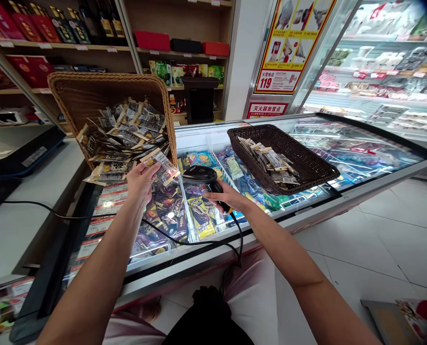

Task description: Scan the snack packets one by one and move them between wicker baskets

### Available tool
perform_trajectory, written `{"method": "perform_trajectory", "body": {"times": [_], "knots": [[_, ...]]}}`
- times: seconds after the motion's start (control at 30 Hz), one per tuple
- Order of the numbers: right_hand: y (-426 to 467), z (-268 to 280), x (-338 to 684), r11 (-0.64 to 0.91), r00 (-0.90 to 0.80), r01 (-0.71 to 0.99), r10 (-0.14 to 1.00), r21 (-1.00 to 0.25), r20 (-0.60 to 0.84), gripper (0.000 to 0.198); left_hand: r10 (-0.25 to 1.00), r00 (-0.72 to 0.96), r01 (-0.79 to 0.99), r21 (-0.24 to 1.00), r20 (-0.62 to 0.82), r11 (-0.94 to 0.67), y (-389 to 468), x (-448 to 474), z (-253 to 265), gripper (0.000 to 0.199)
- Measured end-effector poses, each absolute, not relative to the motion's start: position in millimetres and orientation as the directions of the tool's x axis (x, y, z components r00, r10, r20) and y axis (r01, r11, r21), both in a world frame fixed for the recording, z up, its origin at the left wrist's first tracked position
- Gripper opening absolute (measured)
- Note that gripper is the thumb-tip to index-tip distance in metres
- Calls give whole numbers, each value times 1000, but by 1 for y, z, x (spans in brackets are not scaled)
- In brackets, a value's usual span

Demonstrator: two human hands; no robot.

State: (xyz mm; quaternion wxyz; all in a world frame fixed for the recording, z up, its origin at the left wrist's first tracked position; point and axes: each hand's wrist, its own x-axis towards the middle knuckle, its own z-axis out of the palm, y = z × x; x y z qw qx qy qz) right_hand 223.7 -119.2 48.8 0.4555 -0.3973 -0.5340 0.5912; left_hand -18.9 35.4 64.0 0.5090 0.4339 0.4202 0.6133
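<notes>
My left hand (141, 181) pinches a small snack packet (162, 166) with a clear middle and tan ends, just in front of a tilted tan wicker basket (66, 93). That basket holds a heap of similar packets (127, 127). Wrapped round the handle of a black barcode scanner (200, 175) is my right hand (228, 197); the scanner's head points left, toward the packet. A black cable (195, 243) runs from the scanner's handle across the glass to the left. Right of the scanner, a dark brown woven basket (314, 167) has more packets (271, 160) at its left side.
Both baskets rest on a glass-topped chest freezer (299, 213) with wrapped ice creams beneath. To the left is a white counter (51, 167). Shelves (62, 45) with bottles and boxes stand behind, and a lit display fridge (382, 72) is at the right. Tiled floor (378, 235) lies at right.
</notes>
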Motion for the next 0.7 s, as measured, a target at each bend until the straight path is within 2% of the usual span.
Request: {"method": "perform_trajectory", "body": {"times": [0.27, 0.7], "knots": [[-118, 46, 225, -5, -271, -140, 962, -990, 33, 50, 992, -48, -287, 950, 114, -123, 28, -14, 68, 43], [-120, 51, 225, 0, -247, -142, 968, -990, 35, 54, 994, -70, -306, 947, 81, -98, 31, -17, 67, 44]]}}
